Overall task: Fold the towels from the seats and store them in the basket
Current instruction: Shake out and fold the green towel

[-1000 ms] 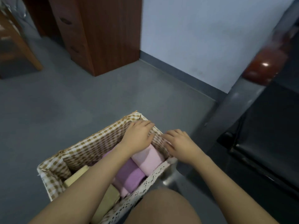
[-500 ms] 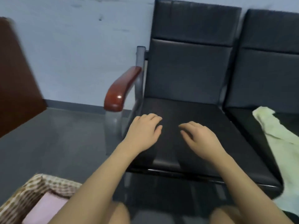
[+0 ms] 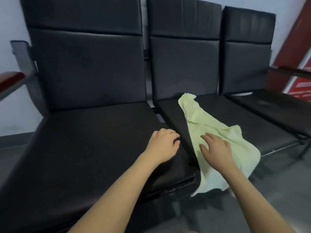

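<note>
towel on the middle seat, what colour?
Pale yellow-green, plain, no pattern. The towel shows only in the head view.

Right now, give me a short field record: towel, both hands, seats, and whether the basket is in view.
towel: one light green towel, unfolded and crumpled, lying on the middle seat with its near end hanging over the front edge
left hand: open, fingers relaxed, over the left seat near the gap between the seats, holding nothing
right hand: open, fingers spread over the towel, not gripping it
right seat: no towel on the part in view
basket: not in view
fold: not yet begun
</note>
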Demonstrator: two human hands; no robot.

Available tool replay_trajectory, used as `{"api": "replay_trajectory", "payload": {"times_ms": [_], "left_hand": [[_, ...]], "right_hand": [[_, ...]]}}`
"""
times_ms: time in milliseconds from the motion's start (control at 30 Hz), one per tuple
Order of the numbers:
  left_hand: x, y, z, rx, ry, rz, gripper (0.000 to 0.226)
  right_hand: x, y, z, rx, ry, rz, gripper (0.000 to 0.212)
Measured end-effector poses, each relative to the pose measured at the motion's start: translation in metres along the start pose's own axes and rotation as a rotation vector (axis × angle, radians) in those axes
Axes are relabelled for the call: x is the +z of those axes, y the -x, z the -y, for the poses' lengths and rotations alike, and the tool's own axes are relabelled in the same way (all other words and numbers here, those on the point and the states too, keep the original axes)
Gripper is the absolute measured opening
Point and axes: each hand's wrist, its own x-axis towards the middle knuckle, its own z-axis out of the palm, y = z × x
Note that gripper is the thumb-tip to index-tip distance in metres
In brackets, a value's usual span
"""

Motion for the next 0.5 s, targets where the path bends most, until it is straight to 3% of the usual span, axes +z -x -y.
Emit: {"api": "replay_trajectory", "payload": {"times_ms": [100, 200, 367, 500], "left_hand": [[0.03, -0.029, -0.016, -0.004, -0.048, 0.107, 0.045], [0.051, -0.047, -0.021, -0.028, -0.047, 0.104, 0.046], [0.069, -0.06, -0.012, -0.022, -0.041, 0.15, 0.043], [0.072, -0.072, -0.015, -0.074, -0.013, 0.031, 0.038]], "right_hand": [[0.017, -0.007, -0.025, 0.08, 0.048, 0.12, 0.05], [0.028, -0.008, -0.028, 0.064, 0.002, 0.163, 0.051], [0.021, -0.018, -0.032, -0.113, -0.165, 0.059, 0.037], [0.022, -0.035, -0.043, -0.014, -0.199, -0.17, 0.046]]}}
